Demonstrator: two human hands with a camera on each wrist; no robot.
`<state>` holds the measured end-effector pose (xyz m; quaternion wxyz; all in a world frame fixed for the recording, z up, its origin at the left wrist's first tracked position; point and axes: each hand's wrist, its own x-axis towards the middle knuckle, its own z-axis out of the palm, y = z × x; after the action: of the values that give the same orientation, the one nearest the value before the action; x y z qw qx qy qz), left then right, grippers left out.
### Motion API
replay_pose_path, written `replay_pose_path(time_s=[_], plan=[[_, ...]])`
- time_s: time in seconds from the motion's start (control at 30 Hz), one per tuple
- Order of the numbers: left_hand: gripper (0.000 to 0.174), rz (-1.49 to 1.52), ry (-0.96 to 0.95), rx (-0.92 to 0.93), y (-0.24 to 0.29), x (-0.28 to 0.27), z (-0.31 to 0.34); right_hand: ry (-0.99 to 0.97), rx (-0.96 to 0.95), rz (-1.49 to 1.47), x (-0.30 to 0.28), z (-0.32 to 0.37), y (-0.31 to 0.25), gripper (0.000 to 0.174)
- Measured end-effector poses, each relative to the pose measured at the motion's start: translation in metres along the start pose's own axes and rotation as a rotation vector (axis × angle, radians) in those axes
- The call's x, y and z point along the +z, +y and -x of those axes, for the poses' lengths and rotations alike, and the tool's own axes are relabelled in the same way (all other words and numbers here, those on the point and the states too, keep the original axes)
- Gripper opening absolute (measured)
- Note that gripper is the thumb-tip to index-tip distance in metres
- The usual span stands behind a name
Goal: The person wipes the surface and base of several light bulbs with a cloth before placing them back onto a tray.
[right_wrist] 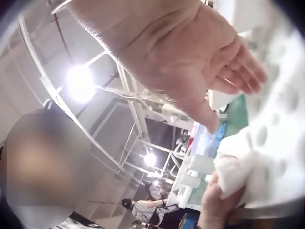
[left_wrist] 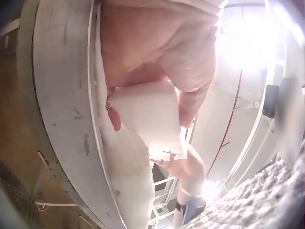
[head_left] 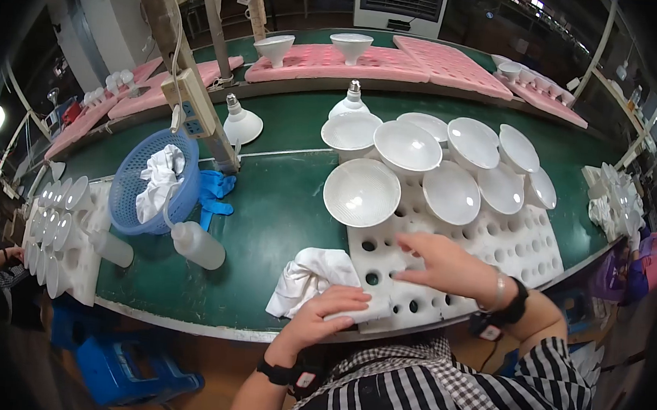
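Note:
At the table's front edge, my left hand (head_left: 329,312) holds a smooth white piece (left_wrist: 147,114) with a ragged edge, the thumb on one side and fingers on the other. It overlaps the near left corner of a white foam tray (head_left: 470,249) full of round holes. A crumpled white cloth (head_left: 304,276) lies just beyond this hand. My right hand (head_left: 450,267) is over the near part of the tray, fingers extended and nothing in them. White reflector lamps (head_left: 361,192) stand in several of the tray's far holes, faces up.
Left on the green table (head_left: 268,201) are a blue basket (head_left: 127,198) with white cloth, a blue glove (head_left: 215,193) and a white squeeze bottle (head_left: 200,245). Pink foam trays (head_left: 315,63) line the back shelf. Two lamps (head_left: 241,123) rest face down, screw bases up. Blue stools (head_left: 123,370) stand below.

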<state>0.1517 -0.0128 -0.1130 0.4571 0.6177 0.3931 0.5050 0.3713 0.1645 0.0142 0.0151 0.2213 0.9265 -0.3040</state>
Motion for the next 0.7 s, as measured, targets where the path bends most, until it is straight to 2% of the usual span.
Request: replay_pose_path(time_s=[0.07, 0.1, 0.13, 0.2, 0.33, 0.43, 0.5, 0.53, 0.6, 0.63, 0.7], plan=[[0.032, -0.006, -0.007, -0.012, 0.001, 0.001, 0.001, 0.219, 0.101, 0.002, 0.027, -0.007, 0.02, 0.07], [0.032, 0.015, 0.011, -0.026, 0.002, 0.002, 0.001, 0.241, 0.176, -0.14, 0.03, -0.01, 0.021, 0.071], [0.031, 0.038, 0.032, -0.038, 0.002, 0.002, 0.001, 0.252, 0.175, -0.145, 0.037, -0.016, 0.027, 0.071], [0.031, 0.034, 0.034, -0.035, 0.001, 0.004, 0.001, 0.54, 0.107, -0.273, 0.053, -0.028, 0.042, 0.066], [0.033, 0.106, 0.071, -0.072, 0.001, 0.005, 0.0, 0.608, 0.071, -0.244, 0.057, -0.06, 0.043, 0.066], [0.034, 0.125, 0.091, -0.1, 0.002, 0.005, 0.002, 0.591, 0.128, -0.306, 0.065, -0.079, 0.055, 0.065], [0.035, 0.125, 0.091, -0.085, 0.002, 0.004, 0.002, 0.634, 0.095, -0.571, 0.065, -0.089, 0.063, 0.068], [0.035, 0.119, 0.091, -0.098, 0.005, 0.005, 0.002, 0.639, 0.085, -0.566, 0.061, -0.092, 0.066, 0.068], [0.035, 0.157, 0.106, -0.123, 0.008, 0.005, 0.002, 0.704, 0.271, -0.711, 0.07, -0.09, 0.071, 0.07], [0.035, 0.165, 0.106, -0.14, 0.005, 0.006, 0.005, 0.696, 0.286, -0.72, 0.077, -0.09, 0.072, 0.07], [0.032, 0.179, 0.077, -0.082, -0.002, 0.001, 0.003, 0.882, 0.335, -0.395, 0.082, -0.102, 0.077, 0.068]])
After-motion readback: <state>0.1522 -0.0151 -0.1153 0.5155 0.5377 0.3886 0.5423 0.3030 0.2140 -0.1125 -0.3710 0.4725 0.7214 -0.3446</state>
